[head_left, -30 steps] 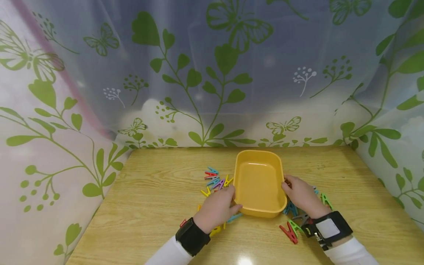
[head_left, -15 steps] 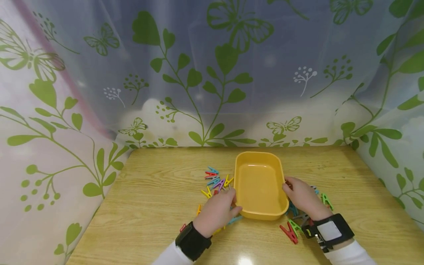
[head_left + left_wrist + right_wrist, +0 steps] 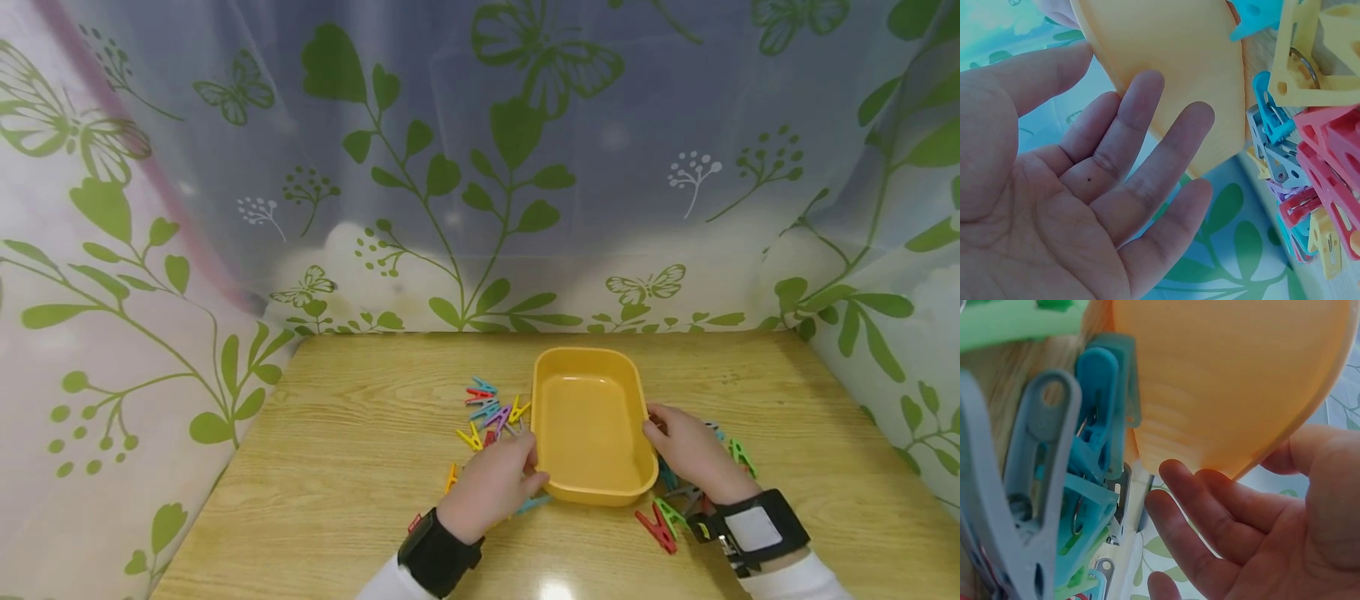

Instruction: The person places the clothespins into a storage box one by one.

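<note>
A yellow plastic basin [image 3: 592, 497] sits between both hands on the wooden table in the head view, its visible inside bare. The left hand [image 3: 491, 483] holds its near left corner, thumb at the rim and fingers along the outer wall. At the right side, the right hand [image 3: 686, 446] grips the rim, its thumb over the edge and fingertips against the outer wall. In the left wrist view, the fingers [image 3: 1141, 119] stretch out beside the basin's wall [image 3: 1191, 56]. The right wrist view has the fingers [image 3: 1191, 500] under the wall's curve, near blue clothespins [image 3: 1097, 387].
Colourful clothespins [image 3: 498, 417] lie left of the basin, some partly hidden by the left hand. More, including a red clothespin [image 3: 656, 531] and a green clothespin [image 3: 741, 457], lie around the right hand. A printed curtain [image 3: 450, 208] closes off the table's [image 3: 360, 392] back and sides.
The basin has shifted slightly toward the person and a little to the right, with both hands moving along. The clothespins lie nearly as before.
</note>
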A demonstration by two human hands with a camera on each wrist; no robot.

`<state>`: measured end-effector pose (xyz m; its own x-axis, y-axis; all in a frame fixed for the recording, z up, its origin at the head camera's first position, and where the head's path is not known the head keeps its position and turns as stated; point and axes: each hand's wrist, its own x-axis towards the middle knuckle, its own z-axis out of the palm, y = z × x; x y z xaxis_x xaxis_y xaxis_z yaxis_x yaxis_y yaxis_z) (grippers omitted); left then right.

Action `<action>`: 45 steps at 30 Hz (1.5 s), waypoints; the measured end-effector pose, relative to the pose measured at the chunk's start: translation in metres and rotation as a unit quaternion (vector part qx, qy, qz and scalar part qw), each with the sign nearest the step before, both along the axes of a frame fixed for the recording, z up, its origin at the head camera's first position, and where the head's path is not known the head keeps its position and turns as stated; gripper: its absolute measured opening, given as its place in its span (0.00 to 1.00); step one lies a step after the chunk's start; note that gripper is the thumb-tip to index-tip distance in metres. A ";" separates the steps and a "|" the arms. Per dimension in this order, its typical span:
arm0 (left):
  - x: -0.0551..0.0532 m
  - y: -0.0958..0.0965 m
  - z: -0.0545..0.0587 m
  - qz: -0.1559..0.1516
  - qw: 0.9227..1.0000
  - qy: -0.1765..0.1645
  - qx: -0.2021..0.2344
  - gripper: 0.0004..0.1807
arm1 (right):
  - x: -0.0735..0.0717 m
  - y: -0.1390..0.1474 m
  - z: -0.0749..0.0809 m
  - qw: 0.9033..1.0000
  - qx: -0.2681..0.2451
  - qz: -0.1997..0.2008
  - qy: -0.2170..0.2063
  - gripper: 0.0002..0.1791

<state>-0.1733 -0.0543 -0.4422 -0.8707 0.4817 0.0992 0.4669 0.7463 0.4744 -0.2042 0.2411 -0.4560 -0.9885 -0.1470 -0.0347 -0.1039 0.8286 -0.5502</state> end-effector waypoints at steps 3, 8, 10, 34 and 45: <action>0.001 0.000 0.000 -0.001 1.000 -0.001 0.005 0.13 | 0.001 -0.001 0.001 1.000 0.000 0.001 0.000 0.26; 0.004 -0.002 0.001 -0.001 1.000 -0.002 0.006 0.14 | 0.002 -0.002 0.002 1.000 -0.003 0.003 -0.007 0.26; 0.005 -0.002 0.002 -0.001 1.000 -0.006 0.007 0.14 | 0.002 -0.002 0.003 1.000 -0.002 0.002 -0.011 0.26; 0.008 -0.002 0.003 -0.012 1.000 -0.025 0.005 0.14 | 0.006 -0.001 0.007 1.000 0.010 0.007 -0.020 0.25; 0.011 -0.002 0.006 -0.018 1.000 -0.021 -0.002 0.14 | 0.006 -0.003 0.009 0.999 0.007 0.002 -0.039 0.25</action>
